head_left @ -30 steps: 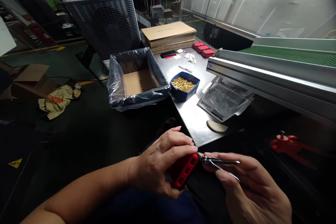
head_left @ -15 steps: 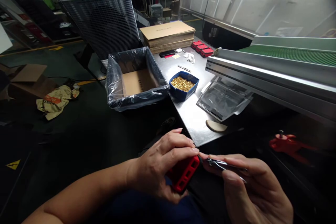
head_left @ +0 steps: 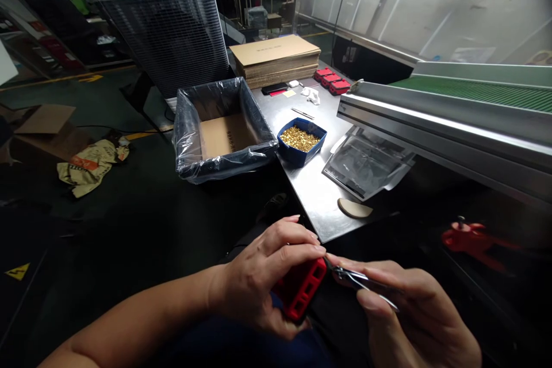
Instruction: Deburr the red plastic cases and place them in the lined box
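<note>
Head view: two hands, left hand (head_left: 259,276) and right hand (head_left: 414,316), hold one red housing (head_left: 302,287), one tweezers (head_left: 362,283).

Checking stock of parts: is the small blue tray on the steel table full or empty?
Nearly full: small blue tray holds heaped small gold-coloured pieces.

The left hand (head_left: 263,276) and right hand (head_left: 409,310) met below the worktop (head_left: 319,195) edge, a plastic housing (head_left: 302,287) in the left, tweezers (head_left: 364,284) in the right, tips at the housing. On the worktop, a tray of brass inserts (head_left: 301,139) sat right of a bag-lined carton (head_left: 222,129), flat cardboard (head_left: 276,57) behind both. A conveyor (head_left: 452,103) ran along the right.
</note>
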Tool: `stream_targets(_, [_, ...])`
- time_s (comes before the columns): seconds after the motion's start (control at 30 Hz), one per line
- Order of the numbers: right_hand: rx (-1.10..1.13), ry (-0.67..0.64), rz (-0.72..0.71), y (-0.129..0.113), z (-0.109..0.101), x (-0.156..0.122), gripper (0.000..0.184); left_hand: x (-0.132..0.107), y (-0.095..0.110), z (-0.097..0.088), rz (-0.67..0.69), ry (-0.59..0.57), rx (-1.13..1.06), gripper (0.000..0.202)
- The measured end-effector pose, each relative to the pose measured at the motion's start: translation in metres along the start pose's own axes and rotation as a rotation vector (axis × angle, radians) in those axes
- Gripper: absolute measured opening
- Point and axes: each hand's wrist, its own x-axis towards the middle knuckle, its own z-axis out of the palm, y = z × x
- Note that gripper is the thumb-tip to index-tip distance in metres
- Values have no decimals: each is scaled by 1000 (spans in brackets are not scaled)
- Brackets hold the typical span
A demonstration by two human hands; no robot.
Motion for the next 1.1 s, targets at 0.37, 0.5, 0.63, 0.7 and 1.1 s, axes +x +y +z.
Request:
stream_targets(0.37, [-35, 57, 54, 6, -6, 3, 13, -1, 0, 0, -14, -13, -19, 77])
stream_targets(0.5, [-118, -3, -32, 4, -10, 3, 16, 0, 0, -1, 7, -31, 2, 77])
stream_targets(0.63, [-136, -44, -53, 2, -11, 3, 20, 1, 0, -1, 40, -35, 45, 73])
stream_targets(0.7, [-145, -68, -66, 0, -12, 3, 20, 1, 0, -2, 50, -45, 71, 69])
stream_targets(1.1, [-101, -119, -51, 4, -18, 0, 20, 4, 5, -9, 12, -145, 79, 73])
